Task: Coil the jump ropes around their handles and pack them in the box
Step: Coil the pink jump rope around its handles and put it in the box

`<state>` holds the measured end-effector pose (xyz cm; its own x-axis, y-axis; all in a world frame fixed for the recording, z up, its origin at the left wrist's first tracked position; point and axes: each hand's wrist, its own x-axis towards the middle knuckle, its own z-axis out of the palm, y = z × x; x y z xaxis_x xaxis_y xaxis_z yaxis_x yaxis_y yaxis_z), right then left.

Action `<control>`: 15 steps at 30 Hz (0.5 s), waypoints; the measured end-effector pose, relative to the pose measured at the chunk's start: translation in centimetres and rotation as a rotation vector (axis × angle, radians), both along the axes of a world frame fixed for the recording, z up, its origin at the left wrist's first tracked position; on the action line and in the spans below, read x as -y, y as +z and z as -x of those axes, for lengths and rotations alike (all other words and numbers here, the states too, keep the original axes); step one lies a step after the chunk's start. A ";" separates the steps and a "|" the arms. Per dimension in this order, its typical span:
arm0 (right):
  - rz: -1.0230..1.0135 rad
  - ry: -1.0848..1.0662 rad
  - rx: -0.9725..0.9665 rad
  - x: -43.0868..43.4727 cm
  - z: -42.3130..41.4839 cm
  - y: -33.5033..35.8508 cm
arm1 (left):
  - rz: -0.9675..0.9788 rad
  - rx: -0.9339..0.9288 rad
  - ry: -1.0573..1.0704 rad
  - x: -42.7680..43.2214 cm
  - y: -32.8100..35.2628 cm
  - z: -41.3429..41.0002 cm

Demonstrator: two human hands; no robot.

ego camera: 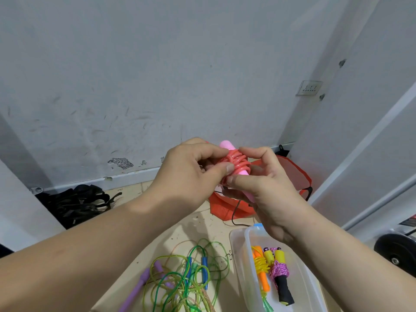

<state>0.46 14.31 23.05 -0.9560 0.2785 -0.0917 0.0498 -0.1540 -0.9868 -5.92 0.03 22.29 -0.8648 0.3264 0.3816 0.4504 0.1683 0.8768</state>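
Slanting from upper left down to lower right, the pink-handled jump rope [236,164] hangs in the air between both hands, above the clear box [249,262]. Now the left hand [191,174] pinches the red coils with thumb and forefinger; the right hand [270,188] curls round the lower handle, thumb pressing the coil. Lower handle end mostly hidden, probably inside the right palm
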 end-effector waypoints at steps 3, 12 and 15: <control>-0.029 0.014 0.004 0.0 0.1 0.3 | 0.136 -0.160 0.022 0.3 0.2 0.0; 0.126 0.021 0.041 0.7 0.7 -0.5 | 0.338 -0.427 0.003 -0.4 0.2 0.6; 0.161 0.023 0.081 0.2 0.8 -0.4 | 0.365 -0.452 -0.048 -0.7 -0.3 0.5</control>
